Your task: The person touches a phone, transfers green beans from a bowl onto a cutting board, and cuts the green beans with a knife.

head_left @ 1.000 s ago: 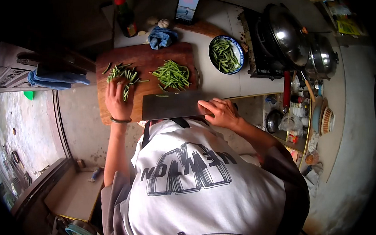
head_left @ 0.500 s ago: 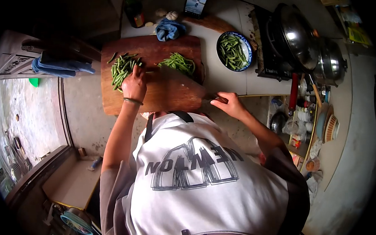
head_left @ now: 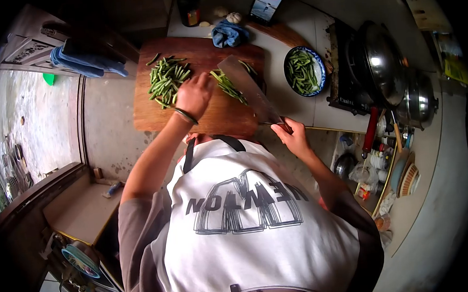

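A wooden cutting board (head_left: 161,115) carries a pile of cut green beans (head_left: 168,79) on its left part. More green beans (head_left: 228,86) lie at the right, partly hidden by the cleaver (head_left: 247,87). My right hand (head_left: 294,135) is closed round the cleaver's handle at the board's front right corner, with the blade slanting up and left over these beans. My left hand (head_left: 195,98), with a bracelet at the wrist, is over the board between the two groups of beans. Its fingertips are blurred, so what they touch cannot be made out.
Right of the board is a blue-rimmed bowl (head_left: 323,73) of cut beans, then a stove (head_left: 342,95) with a lidded wok (head_left: 380,59). Behind the board are a blue cloth (head_left: 229,33), garlic (head_left: 233,18), a dark bottle (head_left: 189,10) and a propped phone (head_left: 266,4).
My left hand has moved from the left pile towards the board's middle. The cleaver has swung from level at the front edge to slanting over the right beans. The view has shifted.
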Demonstrator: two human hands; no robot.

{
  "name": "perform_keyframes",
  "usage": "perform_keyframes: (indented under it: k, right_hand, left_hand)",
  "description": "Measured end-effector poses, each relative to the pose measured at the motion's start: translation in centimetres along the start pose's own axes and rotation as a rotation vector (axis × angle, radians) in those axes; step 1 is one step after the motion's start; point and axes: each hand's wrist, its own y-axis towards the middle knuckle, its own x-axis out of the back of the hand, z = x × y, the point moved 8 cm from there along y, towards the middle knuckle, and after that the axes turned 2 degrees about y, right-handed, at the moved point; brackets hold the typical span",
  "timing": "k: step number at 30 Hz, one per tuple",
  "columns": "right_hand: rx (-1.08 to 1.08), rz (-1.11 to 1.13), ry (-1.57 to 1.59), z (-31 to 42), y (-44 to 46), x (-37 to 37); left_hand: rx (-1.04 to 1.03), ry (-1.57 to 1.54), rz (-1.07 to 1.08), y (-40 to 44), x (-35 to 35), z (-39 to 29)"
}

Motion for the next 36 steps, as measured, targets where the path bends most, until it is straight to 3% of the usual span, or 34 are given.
perform_keyframes:
  k: [3, 7, 11, 14, 21, 28, 36]
  right_hand:
    - [0.049, -0.041, -0.048, 0.1, -0.4, -0.1]
    - [0.127, -0.091, -0.109, 2.0, -1.3, -0.3]
    - [0.176, -0.143, -0.201, 1.1, -2.5, -1.2]
    - [0.165, -0.061, -0.285, 2.8, -2.7, -2.2]
    - [0.134, -0.031, -0.38, 2.1, -3.6, -1.6]
    - [0.167, -0.118, -0.364, 1.8, -3.3, -0.6]
    - [0.224, -0.099, -0.408, 1.9, -3.2, -1.0]
  left_hand:
    - [-0.037, -0.09, -0.074, 0.3, 1.3, -2.4]
    - [0.348, -0.179, -0.296, -3.7, 3.8, 0.2]
    - [0.577, -0.036, -0.167, -9.2, 2.8, 4.5]
    - [0.428, -0.044, -0.207, -8.4, 3.3, 3.9]
    - [0.282, -0.067, 0.061, -6.2, -0.7, 2.5]
    - [-0.047, -0.189, -0.028, -3.9, -1.1, -3.5]
    - [0.034, -0.268, -0.053, -6.0, -1.0, -4.3]
